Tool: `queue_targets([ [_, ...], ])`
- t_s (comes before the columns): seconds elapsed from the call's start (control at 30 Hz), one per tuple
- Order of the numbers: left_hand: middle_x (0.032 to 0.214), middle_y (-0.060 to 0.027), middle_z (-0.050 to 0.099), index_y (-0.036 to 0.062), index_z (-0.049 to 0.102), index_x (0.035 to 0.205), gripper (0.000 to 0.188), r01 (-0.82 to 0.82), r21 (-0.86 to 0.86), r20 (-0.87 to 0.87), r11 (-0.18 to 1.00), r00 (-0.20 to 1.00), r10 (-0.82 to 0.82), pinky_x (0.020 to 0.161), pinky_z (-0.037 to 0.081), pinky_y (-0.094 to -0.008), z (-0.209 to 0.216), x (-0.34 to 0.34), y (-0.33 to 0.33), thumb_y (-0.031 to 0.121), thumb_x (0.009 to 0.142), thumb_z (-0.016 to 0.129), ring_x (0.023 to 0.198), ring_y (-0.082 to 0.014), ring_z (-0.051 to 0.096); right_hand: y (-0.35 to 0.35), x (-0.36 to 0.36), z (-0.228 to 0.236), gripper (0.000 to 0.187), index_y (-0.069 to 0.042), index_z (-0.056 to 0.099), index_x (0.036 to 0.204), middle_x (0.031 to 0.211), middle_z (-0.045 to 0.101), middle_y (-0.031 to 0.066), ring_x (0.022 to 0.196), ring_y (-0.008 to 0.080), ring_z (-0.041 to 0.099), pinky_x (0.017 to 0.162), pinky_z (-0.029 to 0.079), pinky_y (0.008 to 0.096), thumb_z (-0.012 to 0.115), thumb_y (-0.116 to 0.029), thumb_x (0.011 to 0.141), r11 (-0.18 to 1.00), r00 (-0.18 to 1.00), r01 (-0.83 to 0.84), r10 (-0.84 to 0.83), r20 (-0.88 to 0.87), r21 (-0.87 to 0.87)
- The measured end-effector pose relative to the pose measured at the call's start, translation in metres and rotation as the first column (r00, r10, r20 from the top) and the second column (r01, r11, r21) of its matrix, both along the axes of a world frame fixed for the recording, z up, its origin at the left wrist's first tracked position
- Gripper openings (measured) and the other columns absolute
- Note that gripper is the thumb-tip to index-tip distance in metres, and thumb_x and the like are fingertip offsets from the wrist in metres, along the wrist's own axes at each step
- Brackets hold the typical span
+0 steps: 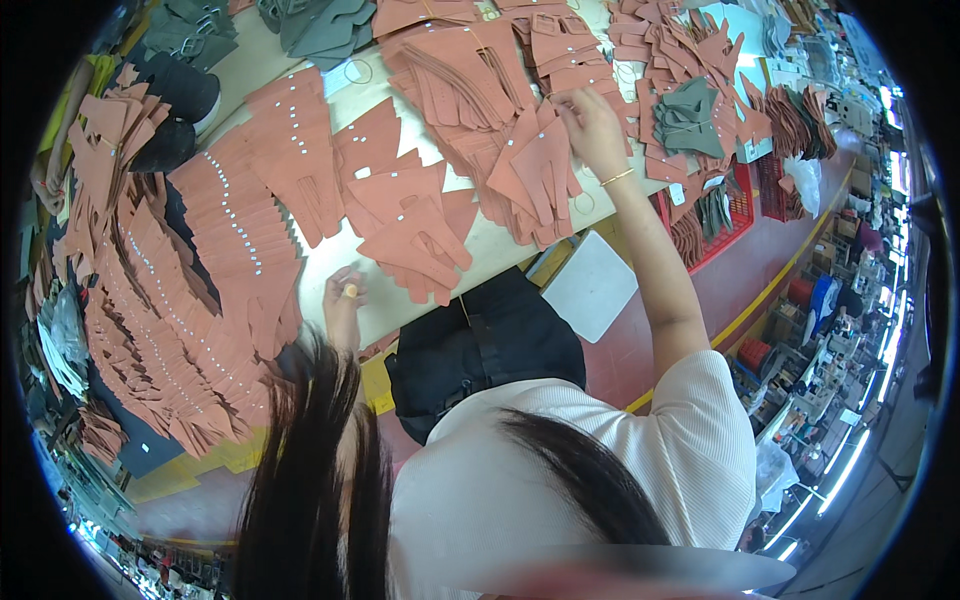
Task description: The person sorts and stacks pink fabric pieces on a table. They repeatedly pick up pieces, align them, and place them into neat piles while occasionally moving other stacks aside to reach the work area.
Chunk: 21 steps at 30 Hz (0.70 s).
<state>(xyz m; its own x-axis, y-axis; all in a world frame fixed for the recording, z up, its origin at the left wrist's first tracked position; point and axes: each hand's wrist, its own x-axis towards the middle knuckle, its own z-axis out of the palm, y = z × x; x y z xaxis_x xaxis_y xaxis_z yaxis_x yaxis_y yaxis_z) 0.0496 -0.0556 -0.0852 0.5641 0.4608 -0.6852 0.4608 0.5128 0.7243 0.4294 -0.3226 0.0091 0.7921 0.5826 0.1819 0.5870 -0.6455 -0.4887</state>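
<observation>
On the pale table (330,255) lie salmon-coloured, leather-like cut pieces with slots and small white stickers. My right hand (593,125), with a thin bracelet on its wrist, pinches the upper corner of a cut piece (545,170) on the middle pile. Near the table's front edge, my left hand (345,298) holds nothing, its fingers loosely bent and apart. A small yellowish thing (350,290) sits on one of its fingers. Right of that hand lies a fanned group of slotted pieces (415,245). To its left runs a long overlapping row of stickered pieces (230,220).
Dark green pieces (688,118) lie at the right, others (325,25) at the back. A red crate (735,210) stands right of the table. Before me are a black bag-like thing (490,350) and a white board (592,285). Another person's arm (55,165) shows at far left.
</observation>
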Motion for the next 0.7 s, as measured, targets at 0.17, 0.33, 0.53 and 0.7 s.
queue_targets([
  [0.17,0.111,-0.0086,0.059,0.0060,0.044,0.131,0.041,-0.203,-0.337,-0.028,0.919,0.978,0.206,0.079,0.048,-0.0321,-0.014,0.014,-0.029,0.020,0.096,0.060,0.092,-0.0184,0.058,-0.008,0.013,-0.014,0.026,-0.012,0.071,0.105,0.100,0.061,0.0089,0.096,0.0281,0.059,0.083,0.049,0.0381,0.061,-0.001,0.084,0.966,0.973,-0.227,0.231,0.012,-0.121],
  [0.33,0.115,-0.0107,0.056,0.0037,0.042,0.135,0.048,-0.202,-0.065,-0.079,0.977,0.977,0.197,0.082,0.048,-0.0325,-0.007,0.030,-0.038,0.020,0.095,0.062,0.099,-0.0206,0.057,0.008,0.010,-0.029,0.037,-0.020,0.072,0.110,0.113,0.056,0.0041,0.106,0.0275,0.051,0.094,0.043,0.0395,0.062,0.001,0.080,0.823,0.884,-0.449,0.466,-0.039,-0.348],
  [0.53,0.126,-0.0163,0.053,-0.0029,0.049,0.133,0.047,-0.046,0.425,-0.040,0.904,0.997,0.070,0.092,0.047,-0.0354,-0.012,0.078,-0.031,0.014,0.092,0.062,0.112,-0.0254,0.056,0.014,0.008,-0.025,0.031,-0.019,0.071,0.105,0.114,0.053,0.0029,0.109,0.0266,0.049,0.096,0.040,0.0427,0.065,-0.003,0.079,0.740,0.835,-0.524,0.544,-0.082,-0.422],
  [0.7,0.119,-0.0160,0.060,-0.0085,0.049,0.133,0.048,-0.061,0.306,-0.067,0.950,0.994,0.086,0.088,0.048,-0.0314,-0.022,0.125,-0.007,0.010,0.091,0.062,0.107,-0.0211,0.059,0.010,0.009,-0.019,0.019,-0.013,0.064,0.097,0.113,0.056,0.0026,0.113,0.0248,0.051,0.098,0.041,0.0479,0.063,-0.006,0.079,0.748,0.834,-0.520,0.548,-0.057,-0.412],
])
